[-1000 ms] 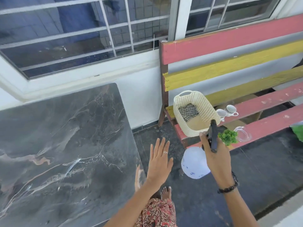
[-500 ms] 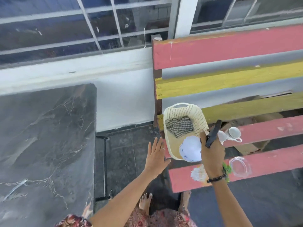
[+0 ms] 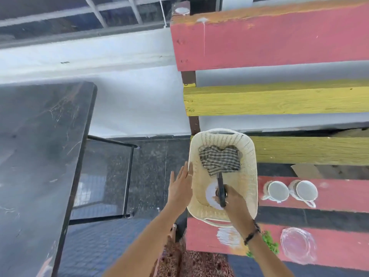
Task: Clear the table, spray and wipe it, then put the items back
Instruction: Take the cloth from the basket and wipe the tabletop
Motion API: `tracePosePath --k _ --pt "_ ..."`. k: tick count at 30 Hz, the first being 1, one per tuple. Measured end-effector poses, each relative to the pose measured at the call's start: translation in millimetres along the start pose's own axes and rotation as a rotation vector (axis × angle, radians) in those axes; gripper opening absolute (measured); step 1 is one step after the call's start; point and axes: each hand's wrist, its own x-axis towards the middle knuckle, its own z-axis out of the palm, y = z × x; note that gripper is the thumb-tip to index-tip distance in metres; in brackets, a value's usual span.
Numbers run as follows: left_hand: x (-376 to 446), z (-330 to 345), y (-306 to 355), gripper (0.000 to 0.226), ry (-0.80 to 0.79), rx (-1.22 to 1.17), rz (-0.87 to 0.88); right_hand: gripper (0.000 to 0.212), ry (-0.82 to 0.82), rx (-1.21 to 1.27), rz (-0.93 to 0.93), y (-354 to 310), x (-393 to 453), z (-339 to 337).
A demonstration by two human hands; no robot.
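One cream basket (image 3: 250, 156) sits on the bench, and inside it there's one checked cloth (image 3: 220, 158) and one white spray bottle (image 3: 212, 193). Two white cups (image 3: 276, 191) stand side by side on the red slat, with one clear glass dish (image 3: 298, 245) and one bit of green plant (image 3: 270, 243) on the nearer slat. One painted bench (image 3: 279, 100), counting five slats showing, three red and two yellow, one dark marble table (image 3: 40, 146), and two hands in shot, the left hand (image 3: 180, 189) and the right hand (image 3: 232, 198).
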Motion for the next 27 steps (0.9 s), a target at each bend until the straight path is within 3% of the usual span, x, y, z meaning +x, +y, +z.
tracePosePath --k 2,6,12,14,19,24,27 --pt "1 2 0 0.080 0.020 -0.017 -0.018 0.024 -0.131 0.036 0.036 6 0 -7" --pt "1 3 -1 0.078 0.042 -0.003 -0.025 0.043 -0.363 -0.148 0.100 10 18 -43" --pt "0 4 2 0.078 0.062 0.003 -0.040 0.031 -0.093 -0.307 -0.122 -12 108 -68" --pt "0 6 3 0.080 0.085 -0.004 -0.048 0.038 -0.114 -0.418 -0.199 -6 135 -53" --pt "1 13 2 0.085 0.124 -0.017 -0.051 0.073 -0.253 -1.121 -0.291 25 163 -20" --pt "1 15 2 0.087 0.123 -0.034 -0.053 0.056 -0.081 -1.274 -0.494 24 180 -14" --pt "1 9 0 0.083 0.078 0.003 -0.033 0.057 -0.127 -0.998 -0.432 0 182 -22"
